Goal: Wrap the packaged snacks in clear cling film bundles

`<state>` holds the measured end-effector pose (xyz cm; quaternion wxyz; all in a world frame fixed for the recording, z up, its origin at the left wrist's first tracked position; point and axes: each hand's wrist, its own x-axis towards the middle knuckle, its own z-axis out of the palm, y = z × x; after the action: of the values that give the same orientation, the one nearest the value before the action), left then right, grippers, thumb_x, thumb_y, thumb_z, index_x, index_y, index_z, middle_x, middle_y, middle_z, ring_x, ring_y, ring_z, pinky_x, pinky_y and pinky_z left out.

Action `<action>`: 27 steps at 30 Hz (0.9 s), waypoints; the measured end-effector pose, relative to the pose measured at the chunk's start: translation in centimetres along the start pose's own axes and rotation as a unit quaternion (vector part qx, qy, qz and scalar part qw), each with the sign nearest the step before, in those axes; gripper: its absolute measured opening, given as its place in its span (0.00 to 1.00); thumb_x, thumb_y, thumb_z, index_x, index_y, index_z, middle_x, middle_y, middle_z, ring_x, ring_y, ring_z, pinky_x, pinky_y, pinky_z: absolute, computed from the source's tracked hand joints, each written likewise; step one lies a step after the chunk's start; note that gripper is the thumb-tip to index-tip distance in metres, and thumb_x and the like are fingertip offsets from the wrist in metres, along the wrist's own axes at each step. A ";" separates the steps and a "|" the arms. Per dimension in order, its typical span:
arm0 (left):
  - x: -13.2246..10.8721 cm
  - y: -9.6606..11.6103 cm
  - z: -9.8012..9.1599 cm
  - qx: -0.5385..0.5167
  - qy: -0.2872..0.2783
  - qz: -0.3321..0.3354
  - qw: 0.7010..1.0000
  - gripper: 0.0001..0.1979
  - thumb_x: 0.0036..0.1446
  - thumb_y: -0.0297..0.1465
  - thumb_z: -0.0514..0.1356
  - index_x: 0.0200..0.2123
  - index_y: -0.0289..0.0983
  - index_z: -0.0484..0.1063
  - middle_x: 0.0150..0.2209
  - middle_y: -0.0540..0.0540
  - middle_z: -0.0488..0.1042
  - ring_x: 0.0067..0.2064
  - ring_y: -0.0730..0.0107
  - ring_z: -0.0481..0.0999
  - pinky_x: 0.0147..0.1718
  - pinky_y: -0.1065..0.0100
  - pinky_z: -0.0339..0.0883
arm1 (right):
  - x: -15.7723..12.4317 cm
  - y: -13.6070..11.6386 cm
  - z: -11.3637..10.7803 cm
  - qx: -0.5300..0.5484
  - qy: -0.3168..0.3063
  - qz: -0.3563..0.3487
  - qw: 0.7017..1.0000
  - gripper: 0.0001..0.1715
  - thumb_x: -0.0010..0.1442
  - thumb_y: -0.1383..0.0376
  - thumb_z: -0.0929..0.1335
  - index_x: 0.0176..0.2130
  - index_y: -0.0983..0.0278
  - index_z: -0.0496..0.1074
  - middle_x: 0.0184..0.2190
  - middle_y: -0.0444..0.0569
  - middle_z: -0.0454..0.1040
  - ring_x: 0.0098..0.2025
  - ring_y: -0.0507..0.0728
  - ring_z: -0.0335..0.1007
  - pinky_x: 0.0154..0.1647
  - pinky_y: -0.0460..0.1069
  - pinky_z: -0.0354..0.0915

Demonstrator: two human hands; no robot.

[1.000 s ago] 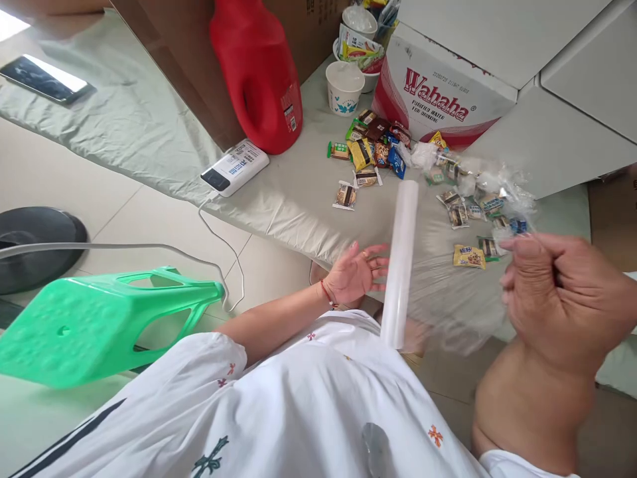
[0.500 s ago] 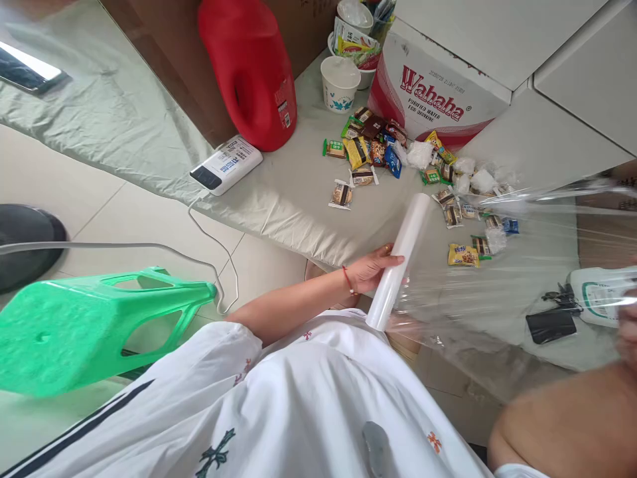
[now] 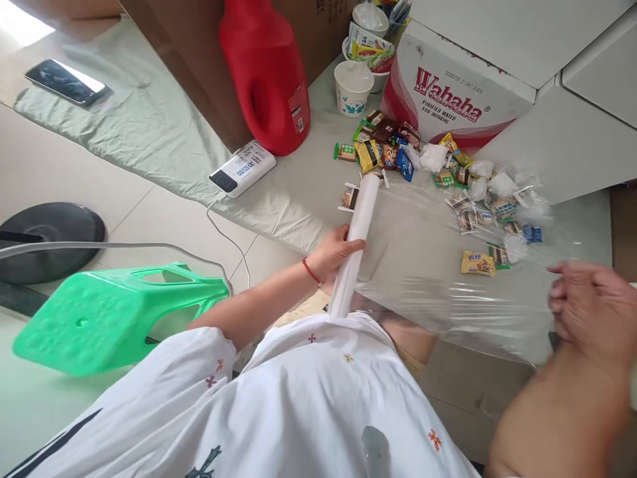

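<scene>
My left hand (image 3: 334, 255), with a red cord at the wrist, is wrapped round a roll of clear plastic wrap (image 3: 365, 206) held tilted over the cloth's near edge. A see-through sheet of plastic wrap (image 3: 442, 299) runs off the roll to the right. At its far end my right hand (image 3: 590, 302), slightly blurred, has its fingers closed on the film. Beyond the sheet, small wrapped snacks (image 3: 388, 149) lie in a loose heap, with crumpled bits of clear film (image 3: 434, 158) among them. A yellow snack packet (image 3: 478, 263) is nearest the right hand.
A Wahaha water box (image 3: 448, 93), paper cups (image 3: 353, 89) and a red jug (image 3: 279, 86) stand at the back. Left of them lie a power bank (image 3: 243, 169) with a cable and a phone (image 3: 67, 81). A green plastic stool (image 3: 89, 325) is at my left.
The roll and my left hand have moved left. My right hand has come further into view from the right edge, and the film between the hands lies lower across the cloth.
</scene>
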<state>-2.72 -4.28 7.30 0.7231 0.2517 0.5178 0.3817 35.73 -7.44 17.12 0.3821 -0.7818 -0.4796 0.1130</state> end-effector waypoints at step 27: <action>3.7 2.5 -6.4 0.640 0.103 0.355 0.673 0.21 0.66 0.36 0.57 0.60 0.38 0.74 0.67 0.37 0.66 0.74 0.44 0.55 0.70 0.39 0.52 | -3.3 7.3 13.0 -0.184 -0.136 0.078 0.970 0.29 0.58 0.41 0.61 0.37 0.62 0.74 0.28 0.52 0.77 0.32 0.60 0.69 0.38 0.53 0.60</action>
<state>-8.80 -0.04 4.99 0.1370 0.7768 0.5782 0.2083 31.82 -5.66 2.44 0.1532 -0.8511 -0.4767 0.1577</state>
